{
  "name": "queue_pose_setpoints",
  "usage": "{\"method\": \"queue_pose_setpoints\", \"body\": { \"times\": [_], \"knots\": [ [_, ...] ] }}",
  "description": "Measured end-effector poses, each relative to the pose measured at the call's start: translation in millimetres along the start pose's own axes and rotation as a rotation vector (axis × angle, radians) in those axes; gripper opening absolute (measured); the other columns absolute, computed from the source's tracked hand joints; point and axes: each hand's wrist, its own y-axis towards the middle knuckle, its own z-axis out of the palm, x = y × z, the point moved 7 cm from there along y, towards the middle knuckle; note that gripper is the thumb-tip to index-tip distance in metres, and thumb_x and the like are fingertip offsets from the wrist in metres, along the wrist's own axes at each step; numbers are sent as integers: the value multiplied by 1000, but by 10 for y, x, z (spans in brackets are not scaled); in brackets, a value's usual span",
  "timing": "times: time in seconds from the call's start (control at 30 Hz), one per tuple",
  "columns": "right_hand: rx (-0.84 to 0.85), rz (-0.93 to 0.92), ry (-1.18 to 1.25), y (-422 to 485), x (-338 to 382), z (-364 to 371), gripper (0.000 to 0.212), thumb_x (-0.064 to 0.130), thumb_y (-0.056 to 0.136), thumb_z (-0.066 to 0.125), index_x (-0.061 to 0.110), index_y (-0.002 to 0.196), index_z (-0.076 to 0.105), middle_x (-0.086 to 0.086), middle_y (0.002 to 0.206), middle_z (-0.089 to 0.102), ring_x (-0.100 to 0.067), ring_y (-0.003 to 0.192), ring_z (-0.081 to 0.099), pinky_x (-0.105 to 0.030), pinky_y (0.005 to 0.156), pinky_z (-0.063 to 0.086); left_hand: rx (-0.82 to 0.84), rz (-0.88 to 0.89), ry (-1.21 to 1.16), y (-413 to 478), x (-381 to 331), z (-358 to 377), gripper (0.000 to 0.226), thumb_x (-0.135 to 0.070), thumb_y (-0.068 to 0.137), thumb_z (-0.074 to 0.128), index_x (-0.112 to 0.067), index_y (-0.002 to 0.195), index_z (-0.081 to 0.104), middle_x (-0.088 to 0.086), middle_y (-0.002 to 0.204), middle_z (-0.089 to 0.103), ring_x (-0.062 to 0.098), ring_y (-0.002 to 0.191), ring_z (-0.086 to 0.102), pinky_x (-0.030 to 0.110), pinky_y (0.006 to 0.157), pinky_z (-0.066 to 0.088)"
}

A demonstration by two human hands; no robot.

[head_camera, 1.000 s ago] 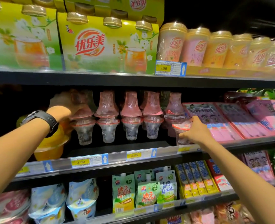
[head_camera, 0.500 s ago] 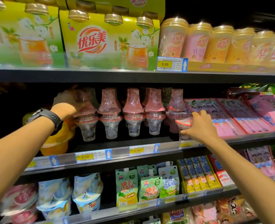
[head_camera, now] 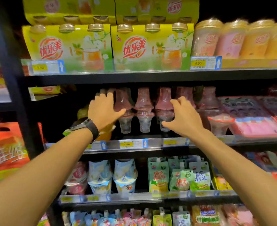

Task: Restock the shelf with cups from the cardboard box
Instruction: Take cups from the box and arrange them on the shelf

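- Several tiers make up the dark shelf (head_camera: 150, 78). Yellow multipack boxes (head_camera: 150, 46) sit on the upper tier, the cups (head_camera: 143, 111) on the middle one, and drink pouches (head_camera: 180, 175) on the one below.
- Both forearms stretch forward and up, almost straight, and converge on the middle tier.
- The left hand (head_camera: 104, 110) has a black watch (head_camera: 87, 126) at the wrist. It lies back-up against the leftmost cup stack, with its fingers fairly straight and pointing upward and its thumb spread to the right across the stack's waist. It presses rather than clasps.
- The right hand (head_camera: 183, 118) is held like a claw in front of the stacks further right, thumb low by a clear cup and fingers curled near a pink one. Whether it grips them cannot be told.
- The cups stand in a row along the middle tier in pairs. Each pair is a clear cup upright with a pink cup upside down on it, rim to rim, so the long axis is vertical.
- A single red-rimmed cup (head_camera: 220, 123) stands upright at the row's right end.
- A yellow price tag (head_camera: 126, 144) is on the rail below the cups.
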Motion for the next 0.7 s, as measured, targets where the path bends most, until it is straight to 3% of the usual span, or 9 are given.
{"method": "queue_pose_setpoints", "body": {
  "times": [0.07,0.17,0.3,0.53,0.6,0.7],
  "knots": [
    [60,-97,-120,-32,361,139,80,53,74,69,12,137,39,-11,132,39,-31,119,42,-42,90,44,-23,161,188,-180,-13,-22,76,-62,80,60,-14,137,42,17,125,49,36,110,49,45,83,44],
    [128,-146,-255,-141,660,278,77,53,79,65,12,138,37,-13,137,35,-32,124,38,-44,97,39,61,239,280,-441,54,1,71,-58,83,57,-20,140,38,12,131,43,34,115,44,45,86,41],
    [124,-172,-260,-261,909,189,81,54,80,64,11,140,33,-14,142,31,-34,128,34,-46,99,36,100,230,271,-741,138,-88,67,-56,84,57,-20,137,39,11,129,43,33,115,44,44,84,42],
    [-15,-276,-92,-772,1352,-46,72,46,80,67,11,136,39,-13,135,39,-33,119,42,-42,90,42,35,166,221,-1377,233,-211,67,-60,83,57,-17,132,43,11,121,47,33,107,48,41,76,42],
    [-29,-309,-11,-1083,1431,68,67,41,80,67,10,134,43,-13,134,43,-33,117,44,-42,88,44,107,130,188,-1733,220,-64,68,-59,86,56,-18,137,38,12,129,43,34,115,46,46,84,44],
    [101,-329,32,-1642,1440,485,68,38,78,71,7,133,45,-16,133,44,-36,117,45,-45,87,45,277,48,185,-2339,234,266,71,-57,89,56,-18,143,31,13,135,39,36,119,42,49,89,44]
  ]
}}
